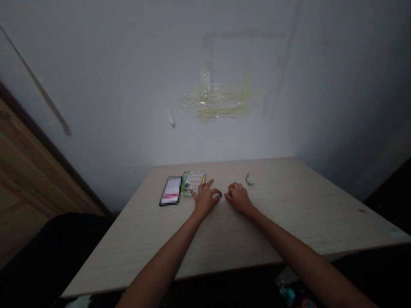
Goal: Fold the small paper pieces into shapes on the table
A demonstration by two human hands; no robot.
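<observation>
Both my hands rest on a pale wooden table (289,214), close together near its far middle. My left hand (205,198) lies with some fingers stretched over a green printed card (193,181), thumb and forefinger pinched toward a tiny pale object (222,198). My right hand (238,197) is curled, its fingertips meeting the same tiny object from the right. What the object is cannot be made out.
A phone (171,191) with a lit screen lies left of the green card. A small crumpled green-white wrapper (249,180) sits right of my hands. A white wall with tape remnants (215,102) stands behind the table. A dark chair back (48,252) is at lower left.
</observation>
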